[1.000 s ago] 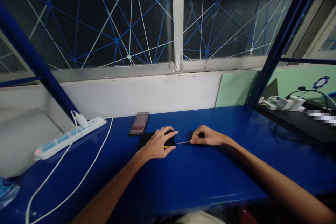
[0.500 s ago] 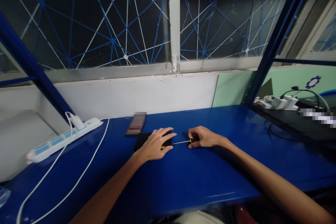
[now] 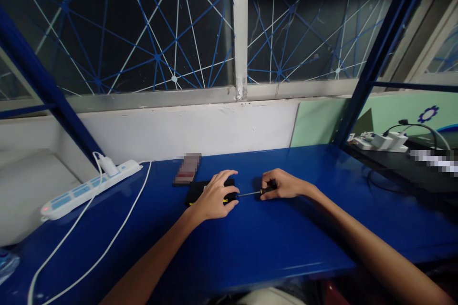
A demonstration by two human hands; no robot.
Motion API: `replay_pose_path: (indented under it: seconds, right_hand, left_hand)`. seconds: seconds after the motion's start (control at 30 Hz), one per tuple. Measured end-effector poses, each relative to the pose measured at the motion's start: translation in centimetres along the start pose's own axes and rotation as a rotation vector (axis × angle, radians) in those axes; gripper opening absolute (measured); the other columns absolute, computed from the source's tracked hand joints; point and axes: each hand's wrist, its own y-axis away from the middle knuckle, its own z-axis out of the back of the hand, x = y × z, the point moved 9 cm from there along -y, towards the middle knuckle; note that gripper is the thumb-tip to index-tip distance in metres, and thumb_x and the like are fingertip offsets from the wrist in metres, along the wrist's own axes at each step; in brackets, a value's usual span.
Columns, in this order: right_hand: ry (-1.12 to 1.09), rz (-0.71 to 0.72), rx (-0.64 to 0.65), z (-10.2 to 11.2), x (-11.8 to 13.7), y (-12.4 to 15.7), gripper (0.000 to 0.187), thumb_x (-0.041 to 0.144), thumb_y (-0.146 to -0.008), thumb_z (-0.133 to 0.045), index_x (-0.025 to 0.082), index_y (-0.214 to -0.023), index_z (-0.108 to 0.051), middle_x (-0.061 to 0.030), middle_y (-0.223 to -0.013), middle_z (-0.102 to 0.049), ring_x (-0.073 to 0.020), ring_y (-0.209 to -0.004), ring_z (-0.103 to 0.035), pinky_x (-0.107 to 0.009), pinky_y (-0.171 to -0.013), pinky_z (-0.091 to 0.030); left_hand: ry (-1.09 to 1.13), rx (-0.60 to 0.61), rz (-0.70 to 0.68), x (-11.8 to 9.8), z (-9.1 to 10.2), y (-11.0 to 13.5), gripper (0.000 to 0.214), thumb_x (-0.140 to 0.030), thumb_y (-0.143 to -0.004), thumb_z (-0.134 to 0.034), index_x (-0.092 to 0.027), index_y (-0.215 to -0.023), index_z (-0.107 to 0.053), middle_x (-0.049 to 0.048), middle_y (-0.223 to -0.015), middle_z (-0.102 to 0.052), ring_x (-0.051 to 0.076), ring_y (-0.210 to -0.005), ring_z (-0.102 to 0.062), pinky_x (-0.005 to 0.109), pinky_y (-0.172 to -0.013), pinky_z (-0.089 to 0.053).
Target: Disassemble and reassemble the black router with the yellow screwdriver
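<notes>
A flat black box (image 3: 196,191) with yellow marks lies on the blue table (image 3: 250,243). My left hand (image 3: 214,194) rests on top of it, fingers spread and pressing it down. My right hand (image 3: 281,184) is closed around the dark handle of a thin screwdriver (image 3: 250,193). The metal shaft points left and its tip meets the right edge of the box, under my left fingers. The box's right part is hidden by my left hand.
A blurred rectangular object (image 3: 187,169) lies just behind the box. A white power strip (image 3: 89,188) with a plug and white cable (image 3: 107,243) sits at the left. Chargers and cables (image 3: 388,140) lie on a dark shelf at right. A window wall stands behind.
My right hand has edged slightly right and shows more of the screwdriver's shaft and handle. My left hand stays on the box.
</notes>
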Motion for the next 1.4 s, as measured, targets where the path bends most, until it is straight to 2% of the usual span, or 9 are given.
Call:
replay_pose_path:
  seconds: [0.2, 0.4, 0.53, 0.7, 0.87, 1.03, 1.2, 1.3, 1.4]
  right_hand:
    - [0.081, -0.006, -0.025, -0.4, 0.1, 0.0, 0.020, 0.034, -0.076, -0.068, 0.019, -0.085, -0.058, 0.0040, -0.066, -0.054, -0.0099, -0.055, -0.042, -0.023, -0.053, -0.026]
    - [0.128, 0.009, -0.044, 0.0, 0.8, 0.1, 0.031, 0.048, -0.081, -0.062, 0.017, -0.078, -0.065, 0.0035, -0.058, -0.051, -0.0093, -0.050, -0.039, -0.024, -0.052, -0.023]
    - [0.138, 0.034, -0.086, 0.6, 0.9, 0.2, 0.031, 0.044, -0.087, -0.055, 0.017, -0.082, -0.070, 0.0014, -0.061, -0.057, -0.0099, -0.052, -0.042, -0.025, -0.053, -0.024]
    - [0.145, 0.038, -0.110, 0.9, 0.4, 0.2, 0.030, 0.046, -0.078, -0.066, 0.017, -0.078, -0.068, -0.0024, -0.075, -0.062, -0.0120, -0.061, -0.048, -0.024, -0.056, -0.028]
    - [0.166, 0.007, -0.128, 0.5, 0.2, 0.1, 0.026, 0.039, -0.071, -0.072, 0.017, -0.075, -0.059, 0.0005, -0.072, -0.056, -0.0110, -0.060, -0.046, -0.023, -0.056, -0.028]
    - [0.109, -0.013, -0.074, -0.3, 0.1, 0.2, 0.019, 0.033, -0.075, -0.067, 0.019, -0.083, -0.057, 0.0047, -0.062, -0.053, -0.0093, -0.052, -0.043, -0.022, -0.052, -0.026]
    - [0.101, 0.001, -0.049, -0.2, 0.8, 0.3, 0.031, 0.048, -0.082, -0.061, 0.018, -0.086, -0.065, 0.0026, -0.059, -0.054, -0.0100, -0.051, -0.043, -0.024, -0.051, -0.026]
    - [0.110, 0.003, -0.051, 0.0, 0.8, 0.4, 0.033, 0.046, -0.089, -0.052, 0.017, -0.085, -0.069, 0.0017, -0.058, -0.055, -0.0097, -0.049, -0.040, -0.024, -0.051, -0.025]
    - [0.134, 0.011, -0.053, 0.2, 0.4, 0.3, 0.029, 0.043, -0.087, -0.056, 0.017, -0.086, -0.069, 0.0003, -0.064, -0.060, -0.0102, -0.053, -0.044, -0.024, -0.053, -0.027]
  left_hand:
    - [0.004, 0.002, 0.011, -0.1, -0.3, 0.0, 0.013, -0.027, -0.084, -0.061, -0.023, -0.091, -0.072, 0.0096, -0.140, -0.044, 0.034, -0.129, -0.040, 0.058, -0.102, -0.037]
    - [0.005, 0.009, 0.016, -0.1, -0.2, -0.1, 0.014, -0.026, -0.086, -0.059, -0.023, -0.089, -0.072, 0.0090, -0.138, -0.046, 0.033, -0.128, -0.041, 0.058, -0.102, -0.037]
    - [0.008, 0.003, 0.022, -0.1, -0.3, -0.1, 0.014, -0.026, -0.086, -0.059, -0.022, -0.088, -0.072, 0.0090, -0.136, -0.047, 0.033, -0.127, -0.042, 0.058, -0.103, -0.037]
    - [0.013, 0.014, 0.021, 0.0, -0.4, -0.1, 0.013, -0.025, -0.087, -0.059, -0.023, -0.088, -0.072, 0.0091, -0.135, -0.048, 0.032, -0.127, -0.042, 0.058, -0.103, -0.037]
    - [0.000, 0.009, 0.019, 0.0, -0.4, -0.1, 0.014, -0.026, -0.087, -0.058, -0.022, -0.088, -0.072, 0.0093, -0.136, -0.048, 0.032, -0.128, -0.042, 0.056, -0.102, -0.038]
    - [0.005, 0.007, 0.015, 0.0, -0.4, -0.1, 0.014, -0.026, -0.087, -0.058, -0.023, -0.088, -0.072, 0.0085, -0.136, -0.048, 0.031, -0.128, -0.041, 0.056, -0.103, -0.037]
    - [0.021, 0.014, 0.004, -0.1, -0.4, -0.1, 0.013, -0.025, -0.087, -0.058, -0.022, -0.088, -0.071, 0.0092, -0.136, -0.048, 0.031, -0.127, -0.042, 0.054, -0.101, -0.040]
    - [0.030, 0.016, 0.006, -0.1, -0.4, -0.1, 0.012, -0.023, -0.086, -0.059, -0.021, -0.089, -0.071, 0.0091, -0.136, -0.047, 0.032, -0.127, -0.042, 0.055, -0.101, -0.039]
    - [0.045, 0.017, -0.003, -0.1, -0.5, 0.0, 0.012, -0.021, -0.085, -0.059, -0.021, -0.090, -0.071, 0.0090, -0.136, -0.047, 0.032, -0.126, -0.043, 0.054, -0.101, -0.039]
